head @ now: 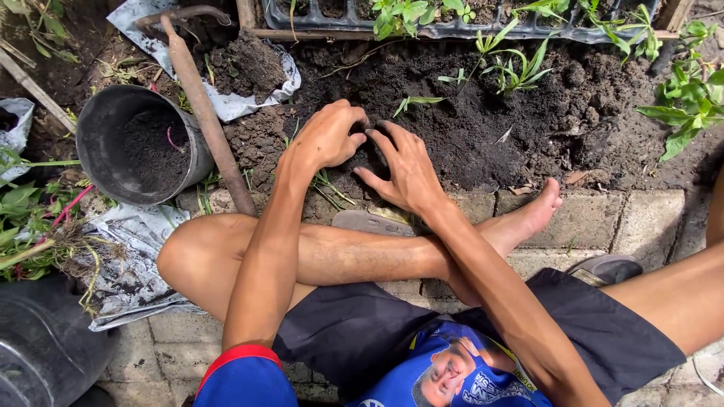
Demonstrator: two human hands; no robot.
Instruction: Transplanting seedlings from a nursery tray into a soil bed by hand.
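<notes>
From the head camera, both hands press into the dark soil bed just beyond the paved edge. The soil is nearly black, crumbly and lumpy, with small clods, bits of dry leaf and a few thin green shoots standing in it. The left hand is curled, fingers folded under and knuckles up, its fingertips pushed into the earth; it grips nothing but loose soil. The right hand lies just beside it, fingers spread apart and dug into the same spot, so the two hands nearly touch over a shallow hollow. The person sits cross-legged on grey paving bricks, one bare foot at the bed's edge. To the left, a black pot half filled with the same dark soil leans on its side, and a rusty long-handled tool lies between pot and hands. A seedling tray borders the bed's far side.
</notes>
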